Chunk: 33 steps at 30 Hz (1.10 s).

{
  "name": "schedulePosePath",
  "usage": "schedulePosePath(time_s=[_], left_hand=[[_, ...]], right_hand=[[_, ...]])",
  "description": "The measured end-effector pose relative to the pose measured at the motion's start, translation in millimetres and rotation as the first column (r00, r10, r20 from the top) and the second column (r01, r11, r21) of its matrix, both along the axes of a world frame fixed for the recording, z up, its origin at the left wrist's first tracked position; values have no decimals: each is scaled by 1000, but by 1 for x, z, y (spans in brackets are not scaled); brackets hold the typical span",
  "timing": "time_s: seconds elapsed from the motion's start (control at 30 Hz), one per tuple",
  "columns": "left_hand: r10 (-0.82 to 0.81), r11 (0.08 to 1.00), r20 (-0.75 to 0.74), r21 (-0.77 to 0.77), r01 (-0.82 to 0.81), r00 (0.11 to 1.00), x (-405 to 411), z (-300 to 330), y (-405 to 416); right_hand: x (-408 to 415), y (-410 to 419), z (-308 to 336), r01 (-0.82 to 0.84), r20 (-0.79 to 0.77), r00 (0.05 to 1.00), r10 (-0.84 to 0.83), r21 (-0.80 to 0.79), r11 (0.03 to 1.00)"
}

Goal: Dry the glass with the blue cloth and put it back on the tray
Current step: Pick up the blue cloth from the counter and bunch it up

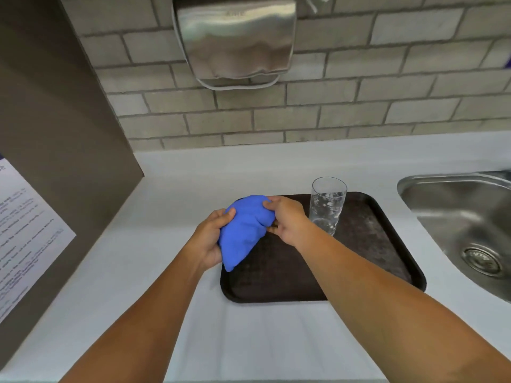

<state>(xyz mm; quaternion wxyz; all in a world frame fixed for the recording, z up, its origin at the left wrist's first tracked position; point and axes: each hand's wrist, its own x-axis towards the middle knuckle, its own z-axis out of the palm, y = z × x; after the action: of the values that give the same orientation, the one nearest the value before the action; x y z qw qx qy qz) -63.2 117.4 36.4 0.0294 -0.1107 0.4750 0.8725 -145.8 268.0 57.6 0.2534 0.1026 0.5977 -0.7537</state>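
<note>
A clear drinking glass [328,204] with water drops on it stands upright at the back of a dark brown tray [367,252] on the white counter. Both my hands hold a bunched blue cloth [244,230] above the tray's left rear corner. My left hand [210,239] grips the cloth from the left side and below. My right hand [286,218] pinches its upper right edge, just left of the glass and apart from it.
A steel sink [467,225] with a drain lies to the right of the tray. A steel dispenser [235,40] hangs on the brick-tiled wall above. A grey panel with a printed sheet [22,230] stands at the left.
</note>
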Motion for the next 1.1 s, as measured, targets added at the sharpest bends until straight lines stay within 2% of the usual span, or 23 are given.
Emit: schedulePosePath(time_s=[0.23, 0.3, 0.37, 0.47, 0.57, 0.63, 0.7, 0.8, 0.87, 0.93, 1.0, 1.1], left_hand=[[-105, 990, -37, 93, 108, 994, -5, -5, 38], [-169, 985, -19, 27, 169, 985, -3, -5, 46], [-185, 977, 96, -94, 193, 978, -1, -4, 53], [-72, 947, 227, -289, 138, 971, 1, -8, 63], [65, 924, 183, -382, 10, 981, -2, -13, 73], [95, 914, 150, -405, -27, 984, -3, -13, 80], [120, 930, 133, -361, -65, 984, -3, -14, 83], [136, 971, 143, -214, -103, 980, -3, -16, 83], [155, 980, 171, -147, -131, 973, -2, -17, 84], [205, 974, 209, -141, -178, 956, -3, -17, 86], [224, 968, 221, -162, -190, 949, -4, -17, 86], [144, 985, 200, -123, -121, 969, -5, -16, 89]], right_hand=[[-2, 34, -10, 15, 8, 1000, -15, 10, 1000], [-3, 40, -12, 25, 18, 1000, -25, -14, 1000], [-4, 46, -12, 33, 20, 999, -32, -31, 999], [-2, 51, -11, 27, 31, 999, -26, -57, 998], [5, 51, -9, -34, 34, 999, 38, -105, 994], [8, 49, -7, -76, 19, 997, 79, -98, 992], [9, 50, -5, -99, -7, 995, 99, -90, 991], [12, 58, -2, -160, -47, 987, 156, -99, 982], [12, 68, -7, -157, -95, 984, 152, -38, 987], [12, 83, -15, -111, -117, 987, 113, 24, 994], [14, 99, -24, -110, -89, 990, 109, 1, 994], [17, 111, -28, -179, -72, 982, 176, -29, 983]])
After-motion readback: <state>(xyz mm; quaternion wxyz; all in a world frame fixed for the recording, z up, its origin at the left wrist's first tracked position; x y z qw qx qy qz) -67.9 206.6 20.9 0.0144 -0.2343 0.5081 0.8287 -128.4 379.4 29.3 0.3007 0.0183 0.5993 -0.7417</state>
